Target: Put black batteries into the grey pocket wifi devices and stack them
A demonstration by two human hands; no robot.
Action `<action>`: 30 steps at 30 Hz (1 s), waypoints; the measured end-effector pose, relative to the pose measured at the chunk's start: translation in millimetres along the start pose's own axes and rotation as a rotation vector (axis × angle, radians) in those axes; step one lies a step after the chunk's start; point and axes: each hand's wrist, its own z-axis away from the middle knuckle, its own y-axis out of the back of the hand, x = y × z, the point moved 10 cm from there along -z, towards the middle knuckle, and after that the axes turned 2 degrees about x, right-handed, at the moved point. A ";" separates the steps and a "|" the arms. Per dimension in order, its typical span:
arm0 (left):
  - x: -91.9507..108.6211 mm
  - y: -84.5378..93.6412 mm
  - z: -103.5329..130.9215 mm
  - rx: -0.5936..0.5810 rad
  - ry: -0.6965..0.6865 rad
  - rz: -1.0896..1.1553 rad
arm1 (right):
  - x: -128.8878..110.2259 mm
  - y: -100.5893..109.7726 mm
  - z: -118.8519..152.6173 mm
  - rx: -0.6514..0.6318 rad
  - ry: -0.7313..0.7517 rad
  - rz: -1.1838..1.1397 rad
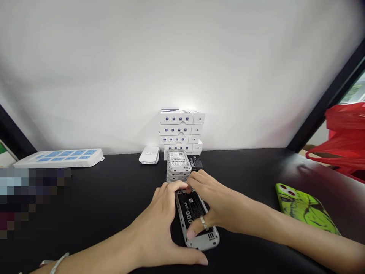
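Battery (196, 207) sits in the open-backed casing (203, 242), flat on the black table (114, 205). Right hand (212, 198): thumb over battery, fingers at far end; can't tell if it's gripping. Left hand (159, 222): thumb and fingers spread wide along casing's left side. Beyond: casing stack (178, 163), second battery (197, 163), white boxes (181, 130).

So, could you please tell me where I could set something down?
Bare table shows between the power strip and white covers, and between the loose battery and green phone. The middle is crowded: boxes, device stack, left hand and right hand at the open device. The left edge is pixelated.
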 end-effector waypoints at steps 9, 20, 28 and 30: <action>-7.1 -3.9 0.5 -0.039 -0.006 0.007 | -6.4 -2.7 17.1 -0.066 -0.111 -0.161; -0.9 -8.1 2.7 -0.148 -0.028 0.076 | 3.6 8.0 13.7 -0.150 -0.172 -0.062; -2.4 -9.9 1.1 -0.179 0.000 0.058 | 2.4 5.2 16.8 -0.152 -0.158 -0.101; -1.4 -9.6 1.6 -0.178 -0.009 0.055 | 4.4 4.8 16.7 -0.156 -0.162 -0.108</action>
